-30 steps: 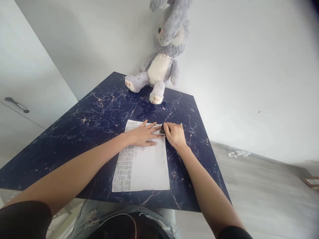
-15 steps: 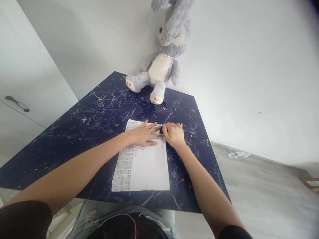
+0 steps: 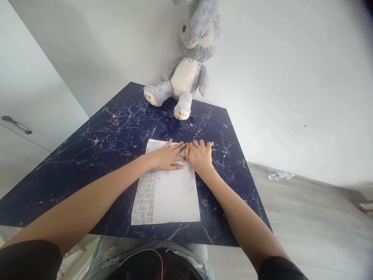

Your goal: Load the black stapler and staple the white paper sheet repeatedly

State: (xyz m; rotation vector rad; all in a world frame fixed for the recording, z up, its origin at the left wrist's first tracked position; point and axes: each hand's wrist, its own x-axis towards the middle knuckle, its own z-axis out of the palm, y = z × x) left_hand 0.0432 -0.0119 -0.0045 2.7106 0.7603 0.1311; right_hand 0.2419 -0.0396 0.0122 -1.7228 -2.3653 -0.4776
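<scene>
While the person's left hand (image 3: 166, 156) lay flat with its fingers spread wide, in the head view, a white sheet of paper (image 3: 176, 198) was pinned beneath it on the dark blue marbled table (image 3: 116, 120). The palm rested on the upper left part of the sheet, and the fingers pointed towards the right hand (image 3: 199, 155), whose fingers were curled down over a small object (image 3: 211, 150) at the upper right corner. Only a grey and orange end of that object showed past the knuckles; what it was could not be told. The two hands met or nearly met at the fingertips. Most of the sheet lay uncovered on the person's side, a printed band down its left edge. Beyond the hands, a plush toy (image 3: 183, 77) sat at the table's far edge.
</scene>
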